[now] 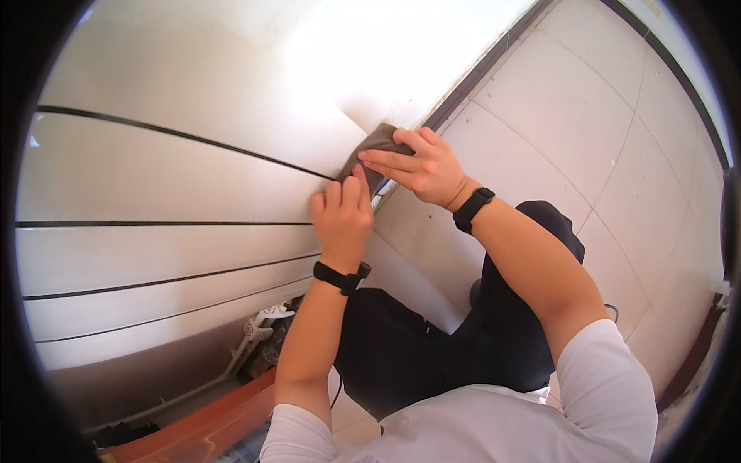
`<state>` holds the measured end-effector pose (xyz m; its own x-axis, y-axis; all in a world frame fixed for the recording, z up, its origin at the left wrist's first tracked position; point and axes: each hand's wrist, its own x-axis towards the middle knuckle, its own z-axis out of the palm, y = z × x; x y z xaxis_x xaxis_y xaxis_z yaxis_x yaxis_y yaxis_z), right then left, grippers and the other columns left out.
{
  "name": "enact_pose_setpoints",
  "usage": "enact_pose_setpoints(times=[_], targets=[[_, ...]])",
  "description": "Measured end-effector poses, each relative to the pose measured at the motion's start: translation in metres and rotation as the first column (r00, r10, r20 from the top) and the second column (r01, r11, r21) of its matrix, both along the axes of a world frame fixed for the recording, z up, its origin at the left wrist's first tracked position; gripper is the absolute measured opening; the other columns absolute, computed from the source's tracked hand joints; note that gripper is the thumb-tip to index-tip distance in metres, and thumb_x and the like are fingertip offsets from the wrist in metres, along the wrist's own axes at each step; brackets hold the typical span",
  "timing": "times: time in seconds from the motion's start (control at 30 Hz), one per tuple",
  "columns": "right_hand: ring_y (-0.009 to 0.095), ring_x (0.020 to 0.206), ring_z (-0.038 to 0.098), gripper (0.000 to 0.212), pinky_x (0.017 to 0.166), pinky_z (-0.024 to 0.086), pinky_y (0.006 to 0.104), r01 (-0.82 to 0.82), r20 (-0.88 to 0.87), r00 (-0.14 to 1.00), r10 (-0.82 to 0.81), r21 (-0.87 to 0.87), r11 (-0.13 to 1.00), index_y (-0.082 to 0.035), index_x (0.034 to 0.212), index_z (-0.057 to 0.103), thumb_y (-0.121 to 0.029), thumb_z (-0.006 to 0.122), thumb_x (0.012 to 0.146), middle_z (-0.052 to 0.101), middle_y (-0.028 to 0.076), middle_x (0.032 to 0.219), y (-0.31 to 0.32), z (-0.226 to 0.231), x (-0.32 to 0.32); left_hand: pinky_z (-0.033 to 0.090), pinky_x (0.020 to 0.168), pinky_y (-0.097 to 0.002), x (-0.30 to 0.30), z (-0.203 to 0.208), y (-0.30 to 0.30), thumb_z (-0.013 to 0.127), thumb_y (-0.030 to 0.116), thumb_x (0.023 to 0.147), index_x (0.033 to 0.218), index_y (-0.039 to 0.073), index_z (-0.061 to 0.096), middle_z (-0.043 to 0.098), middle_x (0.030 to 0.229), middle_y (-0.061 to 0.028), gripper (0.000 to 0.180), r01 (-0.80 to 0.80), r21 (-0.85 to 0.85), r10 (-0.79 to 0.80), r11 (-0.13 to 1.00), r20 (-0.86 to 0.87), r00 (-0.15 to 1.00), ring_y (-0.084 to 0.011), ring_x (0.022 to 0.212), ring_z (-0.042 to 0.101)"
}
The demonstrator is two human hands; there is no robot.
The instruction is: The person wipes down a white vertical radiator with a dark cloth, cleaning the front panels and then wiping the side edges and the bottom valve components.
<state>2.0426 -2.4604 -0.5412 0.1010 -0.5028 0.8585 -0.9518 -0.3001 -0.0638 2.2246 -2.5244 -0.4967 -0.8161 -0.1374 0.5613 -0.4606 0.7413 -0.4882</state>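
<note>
A folded brown cloth (pixel 376 144) lies over the edge of a white panelled surface (pixel 193 185) crossed by dark lines. My right hand (pixel 423 166) grips the cloth from the right, its fingers bent across the top of it. From below, my left hand (pixel 343 216) has its fingers curled at the cloth's lower left edge, against the white surface. The fingertips of both hands nearly meet on the cloth. What lies under it is hidden.
Pale floor tiles (pixel 571 123) stretch along the right, beside a dark strip (pixel 486 65) at the white surface's base. My dark-trousered knees (pixel 532 247) are bent close below my hands. An orange-brown board (pixel 204 424) and a white jointed fitting (pixel 262 324) are at lower left.
</note>
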Motion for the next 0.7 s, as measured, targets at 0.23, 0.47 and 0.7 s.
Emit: enact_pose_setpoints(times=[0.23,0.47,0.7], targets=[[0.022,0.100,0.057,0.032,0.086,0.050,0.0334,-0.077,0.007,0.997,0.080,0.363,0.929,-0.010,0.105,0.076,-0.008,0.068,0.074,0.071,-0.005,0.120,-0.008,-0.015,0.010,0.041,0.068,-0.0346,0.011,-0.013,0.004,0.066,0.009,0.080,0.102,0.001,0.071,0.052,0.086,-0.0019,0.024,-0.064,0.249,0.030,0.966,0.137,0.990,-0.0190,0.082,0.053],[0.029,0.087,0.062,0.046,0.076,0.055,0.0379,-0.431,0.234,0.898,0.373,0.290,0.855,-0.004,0.107,0.072,0.006,0.068,0.062,0.072,0.006,0.114,0.037,0.054,0.067,0.044,0.084,-0.0335,0.106,0.056,0.055,0.062,0.014,0.081,0.108,0.006,0.069,0.059,0.099,-0.0006,0.029,-0.123,0.233,0.120,0.965,0.028,0.992,-0.0181,0.096,0.058],[0.030,0.091,0.062,0.045,0.080,0.056,0.0365,-0.693,0.151,0.715,0.682,0.274,0.667,-0.003,0.108,0.070,0.005,0.069,0.064,0.069,0.008,0.116,0.019,0.116,0.194,0.040,0.079,-0.0400,0.225,0.054,0.096,0.068,0.002,0.069,0.106,0.015,0.068,0.060,0.107,-0.0013,0.038,-0.541,0.330,0.633,0.774,-0.381,0.674,-0.0218,0.096,0.057]])
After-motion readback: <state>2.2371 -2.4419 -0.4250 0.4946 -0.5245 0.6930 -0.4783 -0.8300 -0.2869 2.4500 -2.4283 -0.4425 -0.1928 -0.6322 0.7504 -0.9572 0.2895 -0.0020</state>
